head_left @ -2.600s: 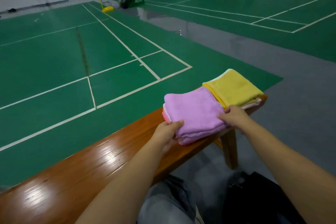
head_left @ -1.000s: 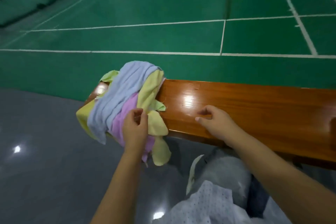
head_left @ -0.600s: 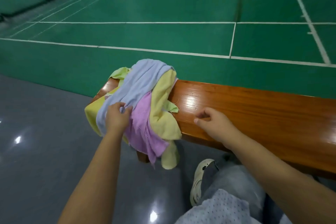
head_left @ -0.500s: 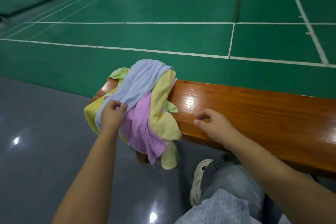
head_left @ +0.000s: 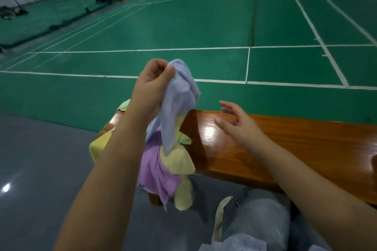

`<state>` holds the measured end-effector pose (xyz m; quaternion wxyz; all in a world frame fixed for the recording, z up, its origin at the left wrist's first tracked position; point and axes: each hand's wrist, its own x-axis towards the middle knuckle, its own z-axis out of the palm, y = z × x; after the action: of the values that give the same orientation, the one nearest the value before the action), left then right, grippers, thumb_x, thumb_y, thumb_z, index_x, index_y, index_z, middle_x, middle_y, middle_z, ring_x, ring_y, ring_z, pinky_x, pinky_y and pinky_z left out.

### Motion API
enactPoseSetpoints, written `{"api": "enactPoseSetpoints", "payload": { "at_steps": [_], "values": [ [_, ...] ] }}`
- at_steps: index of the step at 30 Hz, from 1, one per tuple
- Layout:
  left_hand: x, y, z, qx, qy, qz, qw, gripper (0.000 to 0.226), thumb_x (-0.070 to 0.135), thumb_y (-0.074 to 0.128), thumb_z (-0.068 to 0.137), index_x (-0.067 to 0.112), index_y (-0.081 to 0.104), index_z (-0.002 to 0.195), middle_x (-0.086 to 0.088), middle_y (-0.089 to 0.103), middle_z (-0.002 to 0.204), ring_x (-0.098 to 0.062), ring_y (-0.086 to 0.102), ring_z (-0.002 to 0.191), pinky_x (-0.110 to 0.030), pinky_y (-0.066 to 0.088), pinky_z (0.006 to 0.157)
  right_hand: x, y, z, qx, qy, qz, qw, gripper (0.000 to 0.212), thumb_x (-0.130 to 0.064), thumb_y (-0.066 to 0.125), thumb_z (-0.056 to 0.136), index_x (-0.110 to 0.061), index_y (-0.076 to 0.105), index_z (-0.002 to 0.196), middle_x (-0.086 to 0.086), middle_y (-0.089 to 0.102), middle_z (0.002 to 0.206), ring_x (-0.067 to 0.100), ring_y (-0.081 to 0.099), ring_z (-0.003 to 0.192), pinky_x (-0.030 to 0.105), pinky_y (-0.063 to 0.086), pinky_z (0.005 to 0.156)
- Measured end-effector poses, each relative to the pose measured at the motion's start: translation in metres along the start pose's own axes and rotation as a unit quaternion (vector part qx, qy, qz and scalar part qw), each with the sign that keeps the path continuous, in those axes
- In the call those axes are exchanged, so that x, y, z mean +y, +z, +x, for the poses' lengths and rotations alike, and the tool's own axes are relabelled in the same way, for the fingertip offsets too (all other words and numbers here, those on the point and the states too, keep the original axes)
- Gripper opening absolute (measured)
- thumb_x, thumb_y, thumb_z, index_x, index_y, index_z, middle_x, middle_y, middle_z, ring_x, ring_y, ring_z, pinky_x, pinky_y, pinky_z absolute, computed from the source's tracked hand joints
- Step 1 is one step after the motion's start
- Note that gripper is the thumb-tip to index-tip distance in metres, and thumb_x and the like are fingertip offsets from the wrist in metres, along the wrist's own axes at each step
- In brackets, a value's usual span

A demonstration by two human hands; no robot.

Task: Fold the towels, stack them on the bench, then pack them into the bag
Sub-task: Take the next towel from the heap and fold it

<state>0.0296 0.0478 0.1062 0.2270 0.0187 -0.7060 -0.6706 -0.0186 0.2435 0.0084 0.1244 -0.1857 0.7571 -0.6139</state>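
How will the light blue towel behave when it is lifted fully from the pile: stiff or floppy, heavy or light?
Probably floppy: the light blue towel hangs in limp folds from the left hand, which pinches one end. Likely light, since that pinch alone lifts it. Its lower end lies against the purple towel, so it may drag that one along.

A pale blue towel (head_left: 179, 100) is pinched at its top by the left hand (head_left: 153, 81) and held up, its lower end hanging onto the heap below. Under that hand, purple (head_left: 157, 171) and yellow towels (head_left: 179, 164) are draped over the end of the wooden bench (head_left: 285, 144). The right hand (head_left: 236, 122) is held over the bench with fingers spread, to the right of the towels.
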Motion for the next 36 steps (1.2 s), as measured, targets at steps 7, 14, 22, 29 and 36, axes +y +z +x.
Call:
{"api": "enactPoseSetpoints", "payload": {
  "at_steps": [7, 14, 22, 29, 36],
  "values": [
    [0.028, 0.091, 0.001, -0.136, -0.014, -0.107, 0.985, 0.013, 0.007, 0.043, 0.096, 0.009, 0.048, 0.084, -0.003, 0.053, 0.076, -0.007, 0.053, 0.065, -0.015, 0.046, 0.06, -0.024, -0.068, 0.015, 0.058, -0.056, -0.001, 0.997, 0.038, -0.028, 0.066, 0.087, -0.025, 0.057, 0.124, -0.001, 0.052, 0.132, 0.017, 0.053, 0.116, 0.037, 0.046, 0.097],
    [0.032, 0.119, 0.006, -0.12, -0.021, -0.087, 0.989, 0.018, 0.011, 0.047, 0.097, 0.012, 0.053, 0.08, 0.005, 0.061, 0.067, -0.007, 0.055, 0.062, -0.019, 0.048, 0.058, -0.033, -0.149, -0.017, 0.111, -0.071, 0.023, 0.991, 0.02, -0.02, 0.058, 0.094, -0.014, 0.057, 0.075, 0.007, 0.048, 0.068, 0.011, 0.041, 0.063, 0.027, 0.032, 0.058],
    [-0.021, 0.143, 0.027, -0.09, -0.16, 0.103, 0.978, 0.023, 0.018, 0.057, 0.096, 0.015, 0.051, 0.073, -0.006, 0.051, 0.07, -0.017, 0.044, 0.062, -0.028, 0.034, 0.057, -0.033, -0.196, -0.003, 0.136, 0.057, 0.074, 0.986, 0.018, -0.019, 0.062, 0.09, -0.011, 0.062, 0.074, 0.002, 0.06, 0.067, 0.012, 0.053, 0.064, 0.02, 0.045, 0.056],
    [-0.137, 0.152, 0.017, -0.083, -0.219, 0.328, 0.915, 0.032, 0.019, 0.052, 0.096, 0.004, 0.051, 0.124, -0.011, 0.057, 0.122, -0.028, 0.054, 0.112, -0.032, 0.042, 0.086, 0.069, -0.195, 0.015, 0.164, 0.143, -0.285, 0.934, 0.04, -0.024, 0.062, 0.09, -0.005, 0.054, 0.124, 0.014, 0.056, 0.128, 0.029, 0.053, 0.116, 0.034, 0.04, 0.094],
    [-0.206, 0.111, -0.035, -0.072, -0.26, 0.496, 0.825, 0.04, 0.031, 0.06, 0.087, 0.005, 0.058, 0.117, -0.014, 0.058, 0.12, -0.033, 0.054, 0.11, -0.042, 0.047, 0.09, 0.145, -0.223, -0.023, 0.076, 0.277, -0.429, 0.856, 0.057, -0.041, 0.067, 0.08, -0.019, 0.05, 0.13, 0.01, 0.049, 0.133, 0.03, 0.049, 0.118, 0.041, 0.045, 0.095]
  ]
}}
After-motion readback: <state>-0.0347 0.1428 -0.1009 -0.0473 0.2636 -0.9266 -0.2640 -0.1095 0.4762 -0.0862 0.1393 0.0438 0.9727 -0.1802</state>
